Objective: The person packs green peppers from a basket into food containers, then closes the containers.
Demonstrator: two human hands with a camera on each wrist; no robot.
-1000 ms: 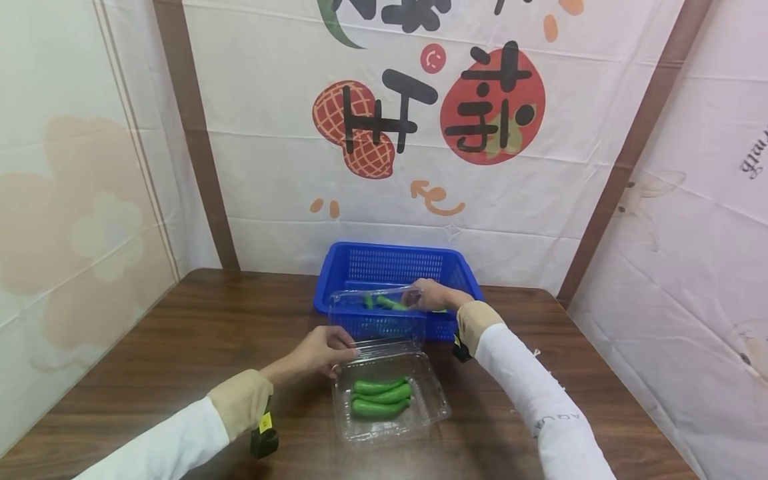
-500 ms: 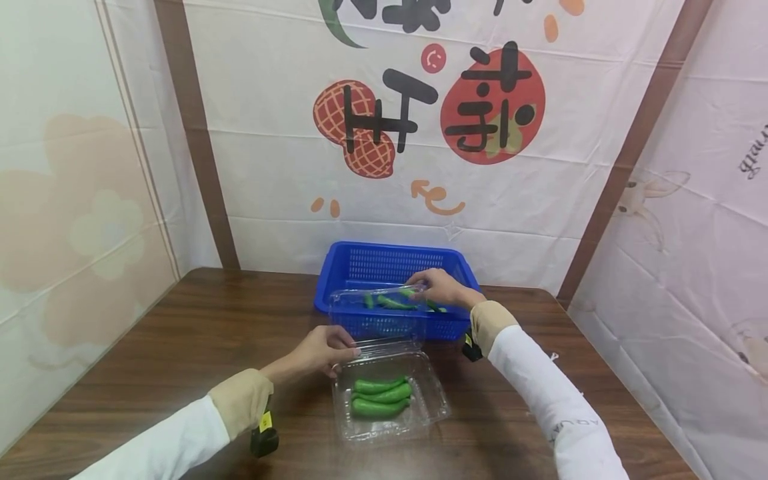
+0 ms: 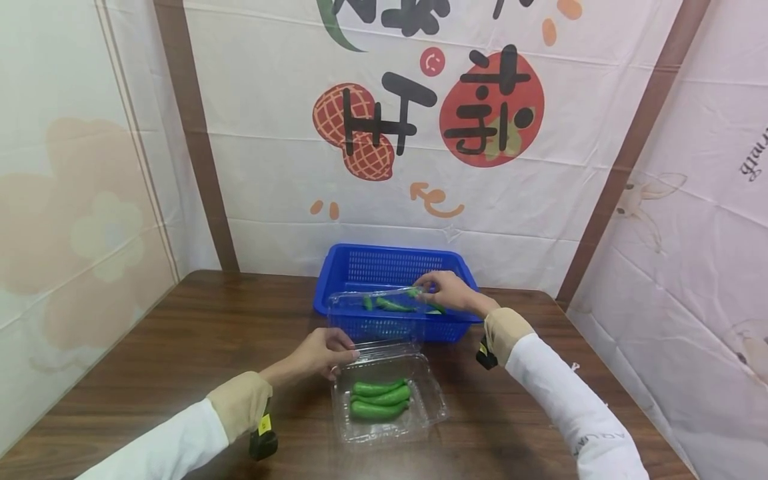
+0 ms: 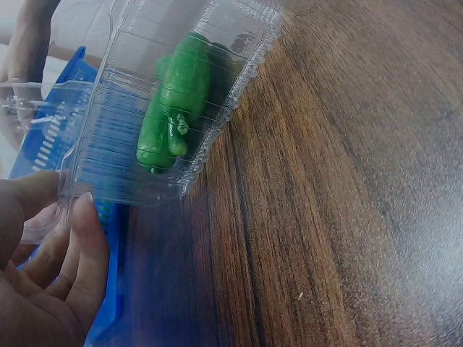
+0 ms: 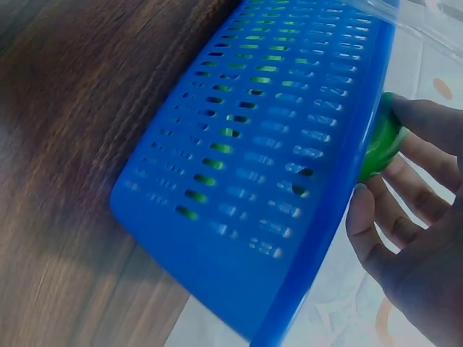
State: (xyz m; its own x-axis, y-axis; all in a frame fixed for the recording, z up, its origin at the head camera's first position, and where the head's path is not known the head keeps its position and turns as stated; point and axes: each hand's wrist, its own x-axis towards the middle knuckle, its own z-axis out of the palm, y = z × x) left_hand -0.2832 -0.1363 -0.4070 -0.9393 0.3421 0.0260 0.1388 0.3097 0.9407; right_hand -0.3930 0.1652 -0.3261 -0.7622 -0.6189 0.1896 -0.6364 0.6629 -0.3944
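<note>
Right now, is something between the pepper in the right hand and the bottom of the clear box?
Yes: the near wall of the blue basket, then the raised clear lid. The left hand is left of this path.

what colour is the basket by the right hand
The basket is solid blue; it shows best in the right wrist view.

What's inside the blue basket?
Long green vegetables lie inside the blue basket, partly seen through the open clear lid; the right grip pinches one. The basket's front wall hides most of the bottom, so I can't tell how many there are.
</note>
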